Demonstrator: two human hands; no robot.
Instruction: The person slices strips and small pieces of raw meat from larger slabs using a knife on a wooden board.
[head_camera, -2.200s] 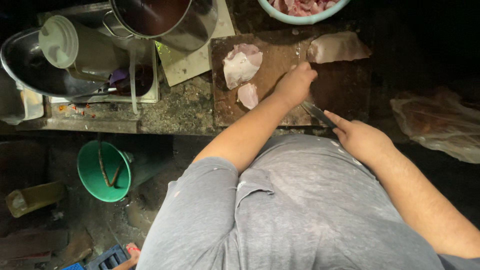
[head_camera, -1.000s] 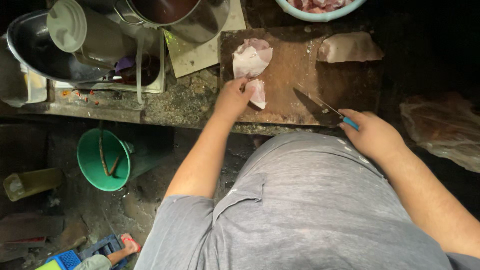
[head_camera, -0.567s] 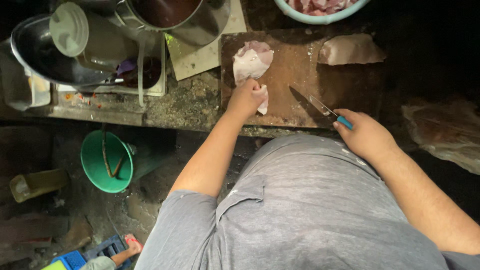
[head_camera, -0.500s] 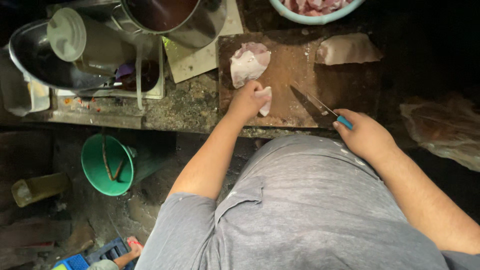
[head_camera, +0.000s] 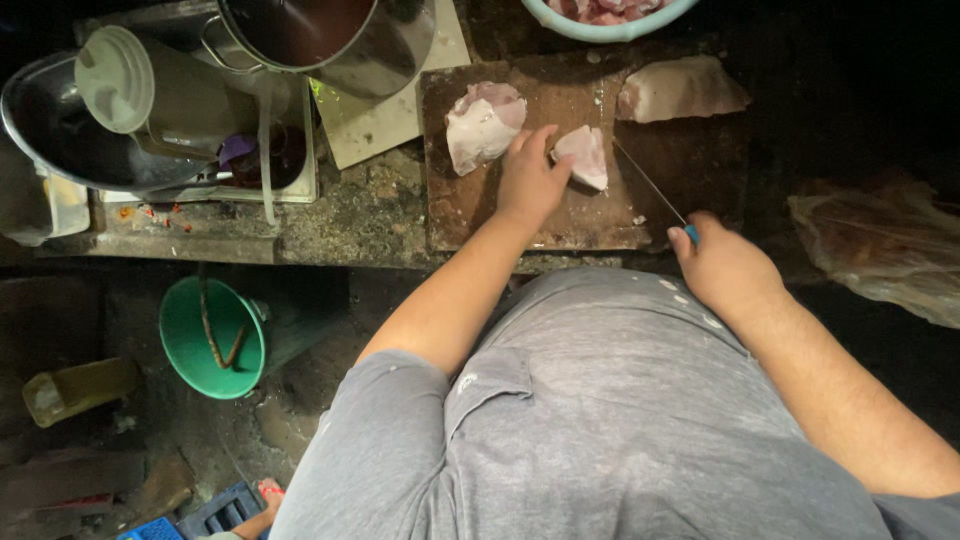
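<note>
head view, left hand (head_camera: 528, 180) steadying meat piece (head_camera: 584, 157), knife (head_camera: 652, 186) handle hidden in right hand (head_camera: 722, 268)

**Dim scene, one lit patch at the chopping board**

Light falls mainly on the wooden chopping board (head_camera: 520, 215), where the pale meat shows clearly. To the right of the board the surface sinks into near black. Left of it, the steel pot (head_camera: 385, 55) carries soft glare. Below the board, the floor is murky and grainy, with detail smeared toward the corners.

Bare cutting board (head_camera: 600, 215) lay open between the hands; meat chunks (head_camera: 480, 125) and (head_camera: 680, 90) flanked it, while a steel pot (head_camera: 330, 40) crowded the tabletop (head_camera: 370, 205) to the left.
</note>
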